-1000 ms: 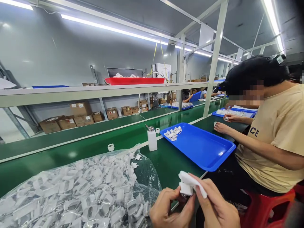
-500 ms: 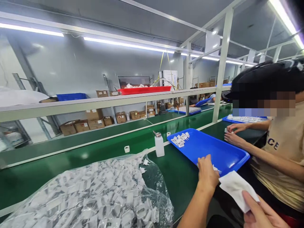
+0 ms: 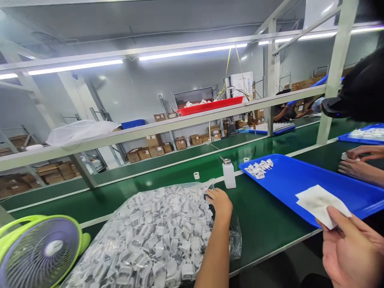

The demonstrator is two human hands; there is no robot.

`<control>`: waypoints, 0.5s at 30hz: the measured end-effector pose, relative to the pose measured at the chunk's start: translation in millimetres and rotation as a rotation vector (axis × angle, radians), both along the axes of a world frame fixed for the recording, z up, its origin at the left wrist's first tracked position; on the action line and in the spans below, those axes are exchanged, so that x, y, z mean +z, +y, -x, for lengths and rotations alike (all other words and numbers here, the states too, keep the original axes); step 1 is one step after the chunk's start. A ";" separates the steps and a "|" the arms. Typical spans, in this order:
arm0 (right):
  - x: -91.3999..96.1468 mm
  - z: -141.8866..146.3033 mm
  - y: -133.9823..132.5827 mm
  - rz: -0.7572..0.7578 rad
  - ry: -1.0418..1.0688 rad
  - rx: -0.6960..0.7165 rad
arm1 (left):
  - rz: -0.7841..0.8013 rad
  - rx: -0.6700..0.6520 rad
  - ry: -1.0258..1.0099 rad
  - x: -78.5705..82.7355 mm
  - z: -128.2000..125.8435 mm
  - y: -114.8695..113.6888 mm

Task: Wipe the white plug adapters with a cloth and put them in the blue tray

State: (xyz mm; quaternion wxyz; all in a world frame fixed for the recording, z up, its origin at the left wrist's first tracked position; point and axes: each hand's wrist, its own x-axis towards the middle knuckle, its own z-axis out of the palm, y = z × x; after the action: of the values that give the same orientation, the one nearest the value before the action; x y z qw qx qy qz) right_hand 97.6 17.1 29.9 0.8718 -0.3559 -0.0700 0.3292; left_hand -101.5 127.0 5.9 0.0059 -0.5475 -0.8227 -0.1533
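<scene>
My left hand (image 3: 221, 201) reaches over the right edge of a clear plastic bag (image 3: 235, 240) heaped with small white plastic housings (image 3: 162, 236). Its fingers are bent and a little apart, touching or just above the pieces there; I see nothing gripped in them. In my right hand (image 3: 349, 244), at the lower right, a folded white wipe (image 3: 322, 204) with a faint grey smudge is pinched between thumb and fingers. Beyond the wipe lies a blue tray (image 3: 300, 176), with a cluster of white plug pieces (image 3: 259, 169) in its far left corner.
A white pump bottle (image 3: 229, 175) stands between bag and tray. Single white housings (image 3: 196, 175) lie on the green belt (image 3: 168, 176). A green-rimmed fan (image 3: 45, 252) is at the lower left. At the right, a co-worker's hands (image 3: 360, 162) handle a small white piece.
My left hand has moved left from the blue tray's near edge to the bag. My right hand still holds the wipe. The view has swung left, bringing the fan into sight.
</scene>
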 end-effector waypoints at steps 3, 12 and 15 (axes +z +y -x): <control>-7.7 16.1 -8.2 0.072 0.031 0.074 | -0.002 0.042 0.011 -3.2 5.1 2.3; -76.2 -38.4 -6.2 0.093 -0.070 0.088 | 0.000 -0.025 0.018 18.0 4.6 1.8; -83.4 -57.3 -8.3 0.124 -0.131 -0.001 | -0.007 -0.105 -0.012 28.4 -4.4 -7.1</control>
State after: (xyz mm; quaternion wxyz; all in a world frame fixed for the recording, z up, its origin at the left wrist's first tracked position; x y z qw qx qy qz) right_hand 154.9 8.9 -53.4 0.8418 -0.4300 -0.1060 0.3087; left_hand -97.1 119.9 34.3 -0.0051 -0.5890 -0.7923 -0.1593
